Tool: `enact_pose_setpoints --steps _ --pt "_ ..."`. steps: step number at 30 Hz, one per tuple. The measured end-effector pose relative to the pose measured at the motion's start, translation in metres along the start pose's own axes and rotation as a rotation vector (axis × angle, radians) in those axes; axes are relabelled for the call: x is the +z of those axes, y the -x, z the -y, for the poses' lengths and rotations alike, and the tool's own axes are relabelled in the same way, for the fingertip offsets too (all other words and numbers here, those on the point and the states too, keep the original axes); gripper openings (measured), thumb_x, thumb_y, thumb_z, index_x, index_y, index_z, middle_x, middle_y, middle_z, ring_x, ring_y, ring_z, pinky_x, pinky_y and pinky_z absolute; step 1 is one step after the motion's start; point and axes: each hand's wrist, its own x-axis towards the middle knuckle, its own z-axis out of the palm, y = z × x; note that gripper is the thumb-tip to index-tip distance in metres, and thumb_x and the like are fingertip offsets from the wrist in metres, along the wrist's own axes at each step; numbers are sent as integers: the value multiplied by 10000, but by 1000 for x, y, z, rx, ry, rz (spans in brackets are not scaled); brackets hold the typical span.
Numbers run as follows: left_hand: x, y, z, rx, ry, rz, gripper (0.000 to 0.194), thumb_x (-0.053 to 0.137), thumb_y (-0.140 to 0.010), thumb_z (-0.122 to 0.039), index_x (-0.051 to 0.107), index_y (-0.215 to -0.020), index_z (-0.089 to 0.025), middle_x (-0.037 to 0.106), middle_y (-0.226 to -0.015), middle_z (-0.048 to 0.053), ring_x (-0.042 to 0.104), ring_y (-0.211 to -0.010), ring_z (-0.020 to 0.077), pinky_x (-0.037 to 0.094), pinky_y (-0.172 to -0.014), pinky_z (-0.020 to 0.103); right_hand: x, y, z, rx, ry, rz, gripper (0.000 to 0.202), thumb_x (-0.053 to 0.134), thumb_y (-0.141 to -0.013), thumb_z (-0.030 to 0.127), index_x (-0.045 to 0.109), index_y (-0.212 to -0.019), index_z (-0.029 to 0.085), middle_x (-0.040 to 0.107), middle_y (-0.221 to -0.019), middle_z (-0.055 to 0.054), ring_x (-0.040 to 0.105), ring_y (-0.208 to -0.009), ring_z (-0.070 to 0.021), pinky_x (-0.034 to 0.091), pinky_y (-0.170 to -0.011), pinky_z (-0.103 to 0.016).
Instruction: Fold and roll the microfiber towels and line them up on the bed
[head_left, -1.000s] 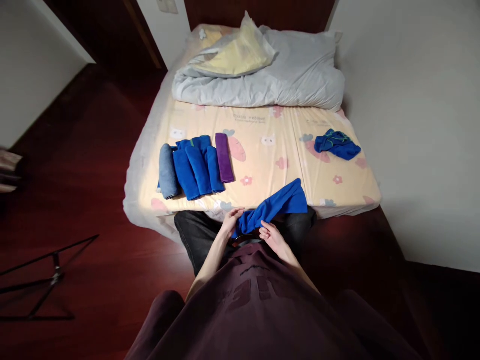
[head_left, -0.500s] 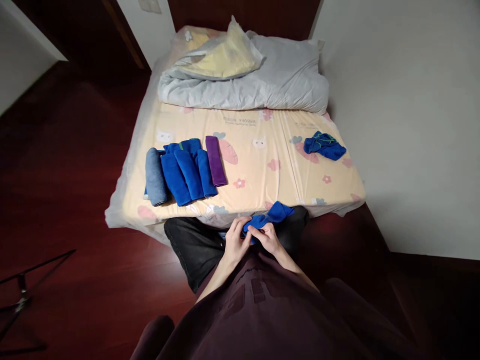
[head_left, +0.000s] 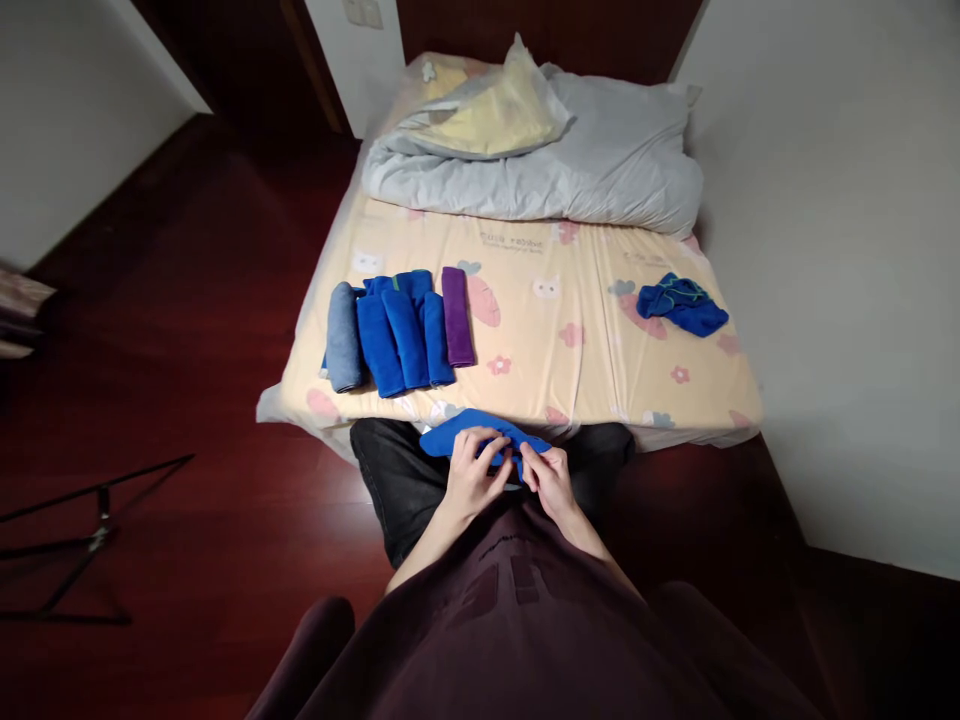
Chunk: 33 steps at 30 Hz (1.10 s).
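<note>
A blue towel (head_left: 454,430) is bunched over my lap, its wider part spread toward the left. My left hand (head_left: 474,468) grips it near the middle with bent fingers. Close beside it, my right hand (head_left: 551,478) pinches the towel's right part between thumb and fingers. Part of the cloth between the hands is hidden by the fingers. On the bed lie a grey-blue rolled towel (head_left: 345,338), several rolled or folded blue towels (head_left: 406,335) and a folded purple towel (head_left: 457,318). Farther right sits a crumpled blue towel (head_left: 684,304) with green edging.
The bed (head_left: 517,390) has a patterned yellow sheet under clear plastic. A grey quilt (head_left: 540,185) and a wrapped yellow pillow (head_left: 495,120) lie at its head. A white wall (head_left: 840,250) stands right, and a black metal stand (head_left: 97,540) is on the floor at left.
The blue towel has been turned in my hands: its loose part pointed right before and now spreads left. My hands are slightly farther apart. The view has shifted left.
</note>
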Motion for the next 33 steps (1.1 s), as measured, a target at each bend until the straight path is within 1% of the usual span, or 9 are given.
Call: enact_pose_setpoints --steps 2,6,11,18,21,25,28,31,33 --pt "3 3 1 32 0 -26 241 672 -951 -115 674 -1168 -219 655 -999 66 631 -913 200 543 -810 335 0 1 -1 22 -11 16 733 721 -870 740 393 -457 231 359 -407 49 298 -419 -83 223 -512 -301" --pt "13 9 3 30 57 71 194 584 -998 -92 651 -1139 -207 635 -962 55 620 -861 174 528 -743 284 1 1 -7 44 -62 -6 690 771 -826 722 448 -480 221 406 -448 43 342 -457 -91 264 -537 -297" --pt "24 13 7 -102 40 47 137 601 -988 -129 646 -1087 -211 641 -1005 67 637 -902 185 561 -803 301 -4 1 -7 67 -135 -17 638 820 -811 644 467 -491 219 457 -514 27 410 -532 -113 355 -613 -310" --pt "29 10 9 -254 167 85 191 609 -925 -121 671 -1081 -210 666 -1016 58 679 -916 177 602 -838 303 -8 0 -2 48 -121 32 698 788 -852 646 408 -439 230 370 -431 39 338 -469 -104 280 -560 -322" --pt "28 6 6 -336 255 72 145 598 -942 -157 686 -1049 -201 673 -1003 52 685 -897 169 611 -772 274 -11 0 -8 22 -110 21 688 758 -888 642 422 -450 232 381 -423 40 341 -448 -102 275 -551 -322" --pt "11 0 3 -312 174 75 187 559 -968 -159 738 -1009 -197 627 -975 46 667 -868 159 601 -760 268 -15 0 -22 -35 -51 -164 615 768 -891 628 487 -525 222 451 -463 39 391 -469 -103 318 -552 -301" --pt "-11 -4 -3 -187 115 196 210 568 -997 -171 750 -1097 -204 594 -1007 48 652 -840 144 599 -801 268 -13 2 -31 -63 -23 -251 507 799 -862 624 568 -666 219 493 -512 53 427 -476 -102 340 -519 -272" --pt "-33 -8 -13 -99 110 348 275 533 -1037 -175 722 -1230 -230 591 -1057 61 669 -870 142 595 -810 243 -12 7 -31 -86 -51 -232 417 843 -829 585 620 -889 239 571 -603 67 462 -457 -100 369 -481 -249" --pt "-46 -8 -18 -53 91 411 331 501 -1059 -173 696 -1313 -255 603 -1087 72 686 -917 153 592 -814 235 -13 9 -27 -126 -23 -148 409 879 -811 521 648 -1020 256 643 -677 52 528 -495 -118 439 -516 -260"
